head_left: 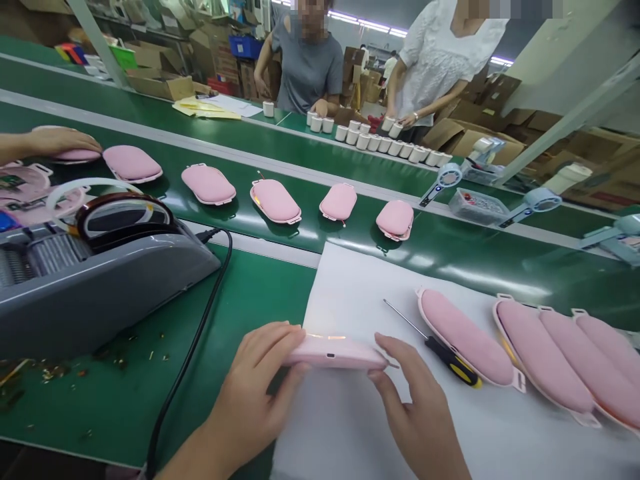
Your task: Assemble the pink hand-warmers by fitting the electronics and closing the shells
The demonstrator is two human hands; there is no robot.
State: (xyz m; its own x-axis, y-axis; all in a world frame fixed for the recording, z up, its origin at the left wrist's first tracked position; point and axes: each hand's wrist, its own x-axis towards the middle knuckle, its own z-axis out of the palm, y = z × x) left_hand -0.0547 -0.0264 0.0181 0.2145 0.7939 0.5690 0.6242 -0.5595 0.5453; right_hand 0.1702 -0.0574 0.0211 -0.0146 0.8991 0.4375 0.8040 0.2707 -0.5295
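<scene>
Level over the white sheet [350, 427], I hold a pink oval device [333, 355] edge-on, with a small dark port slot in its side. My left hand [265, 373] pinches its left end between thumb and fingers. At its right end, the thumb and forefinger of my right hand [413, 393] close around the rim, where a small tab sticks out. A screwdriver [450, 360] with a black and yellow handle lies right of my right hand. Beside it rests another pink oval device [465, 337], with several more pink devices [545, 357] overlapping at the far right.
More pink devices [275, 200] sit in a row on the green belt [220, 223]; another person's hand [75, 141] touches one at left. A grey tape dispenser [110, 267] trails a black cable [193, 353]. Across, two people stand by white cylinders [373, 142]. Handheld fans [535, 203] lie right.
</scene>
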